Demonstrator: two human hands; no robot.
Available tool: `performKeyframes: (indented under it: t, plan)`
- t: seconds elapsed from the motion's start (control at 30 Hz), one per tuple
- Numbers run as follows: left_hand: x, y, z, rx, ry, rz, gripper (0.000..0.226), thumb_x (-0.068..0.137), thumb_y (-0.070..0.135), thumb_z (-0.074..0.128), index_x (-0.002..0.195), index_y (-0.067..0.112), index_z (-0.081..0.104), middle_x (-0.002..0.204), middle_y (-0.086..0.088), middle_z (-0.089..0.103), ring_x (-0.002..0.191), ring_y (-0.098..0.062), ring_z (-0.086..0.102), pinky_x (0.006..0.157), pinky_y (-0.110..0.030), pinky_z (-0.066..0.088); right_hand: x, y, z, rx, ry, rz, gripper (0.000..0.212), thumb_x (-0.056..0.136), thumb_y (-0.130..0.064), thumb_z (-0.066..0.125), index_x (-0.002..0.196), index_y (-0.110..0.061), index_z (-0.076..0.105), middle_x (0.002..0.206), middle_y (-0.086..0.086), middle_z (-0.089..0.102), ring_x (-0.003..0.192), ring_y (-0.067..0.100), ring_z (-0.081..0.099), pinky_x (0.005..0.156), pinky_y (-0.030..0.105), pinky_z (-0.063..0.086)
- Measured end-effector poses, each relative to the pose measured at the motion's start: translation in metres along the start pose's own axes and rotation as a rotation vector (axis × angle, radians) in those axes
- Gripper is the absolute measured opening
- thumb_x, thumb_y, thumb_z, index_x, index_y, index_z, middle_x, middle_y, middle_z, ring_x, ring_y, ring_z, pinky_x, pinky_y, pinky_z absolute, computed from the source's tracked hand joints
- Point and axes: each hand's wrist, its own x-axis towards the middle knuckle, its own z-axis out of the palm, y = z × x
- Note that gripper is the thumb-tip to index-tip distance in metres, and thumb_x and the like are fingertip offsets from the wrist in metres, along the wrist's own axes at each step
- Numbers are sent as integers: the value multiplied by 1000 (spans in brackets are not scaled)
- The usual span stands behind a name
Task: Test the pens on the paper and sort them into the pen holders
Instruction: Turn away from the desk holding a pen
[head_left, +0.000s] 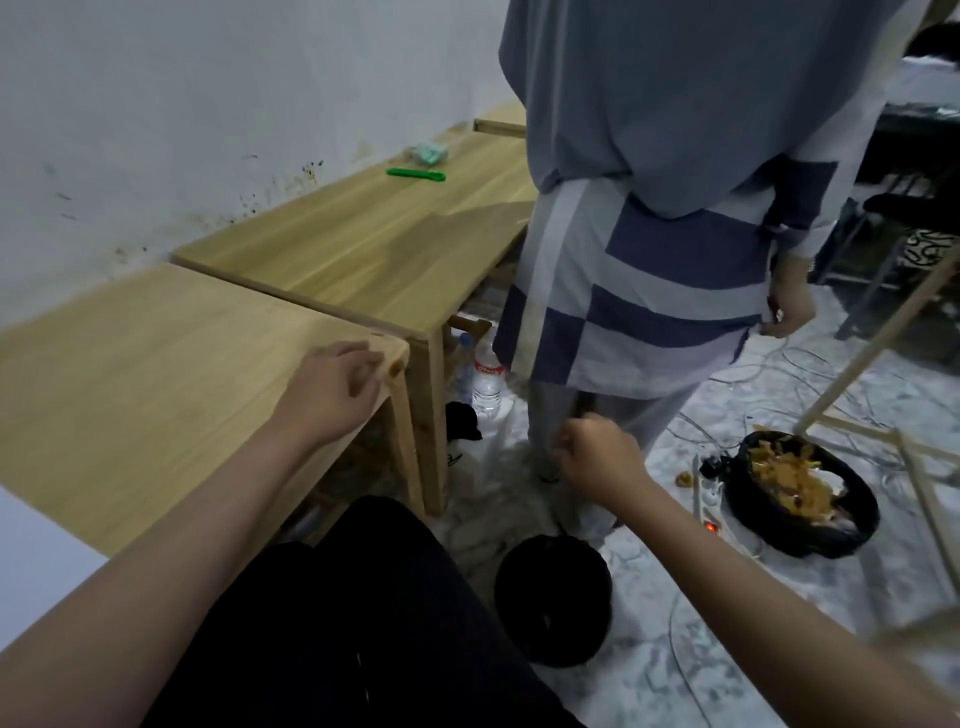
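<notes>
No pens, paper or pen holders show in the head view. My left hand (332, 387) rests on the near right corner of a light wooden table (130, 395), fingers curled over the edge, holding nothing. My right hand (597, 452) hangs in the air over the floor, closed in a loose fist; I see nothing in it. A green flat object (415, 174) and a pale green packet (427, 153) lie on a second wooden table (363, 249) further back.
Another person in a grey and blue garment (649, 234) stands close in front, back turned. Water bottles (485, 379) stand under the tables. On the marbled floor lie a black bag of scraps (800, 488), a power strip (711, 499), cables and a black round object (553, 597).
</notes>
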Motion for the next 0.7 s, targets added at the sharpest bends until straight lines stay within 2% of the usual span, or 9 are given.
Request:
performKeyframes:
  t: [0.07,0.23,0.37,0.4,0.53,0.6,0.7]
  plan:
    - [1,0,0,0,1,-1,35,85,36,52,116,22,61,129,-4,56,116,-30,51,100,-49,42,0,0,0,14,0,-9,13,82,-21,55,83,-10,62,91,11,60,90,34,58,63,35,41]
    - [-1,2,-2,-8,1,-10,36,86,35,53,117,20,61,130,-4,56,118,-28,50,101,-47,42,3,-14,-4,78,-15,-48,17,85,-26,56,91,-11,61,94,9,57,95,31,58,68,32,39]
    - [-9,6,-10,-58,34,-33,37,86,27,58,120,15,59,129,-7,57,119,-26,49,101,-42,42,9,-38,-13,155,38,-132,31,88,-31,57,113,-14,62,112,5,61,105,24,58,85,37,47]
    - [-12,5,-12,-62,45,-47,38,86,26,58,122,15,57,130,-6,56,120,-24,49,101,-40,42,10,-46,-15,184,68,-172,31,88,-31,58,113,-13,63,111,5,63,104,23,59,86,36,48]
    - [-28,-7,-33,-56,100,-123,46,86,28,57,130,17,49,133,-3,52,123,-20,45,100,-33,41,18,-89,-20,312,139,-353,18,86,-24,61,93,-9,66,92,7,67,86,21,62,72,27,47]
    - [-39,-20,-49,-27,136,-176,47,87,28,57,132,16,47,135,-3,51,125,-20,42,99,-32,37,26,-117,-25,338,119,-453,18,87,-26,60,97,-13,66,94,4,66,88,18,61,74,27,49]
    - [-67,-46,-75,6,221,-254,48,87,29,57,131,16,47,135,-3,51,125,-21,41,102,-34,36,36,-170,-34,401,139,-561,24,88,-27,58,106,-13,65,103,6,64,94,21,60,81,37,51]
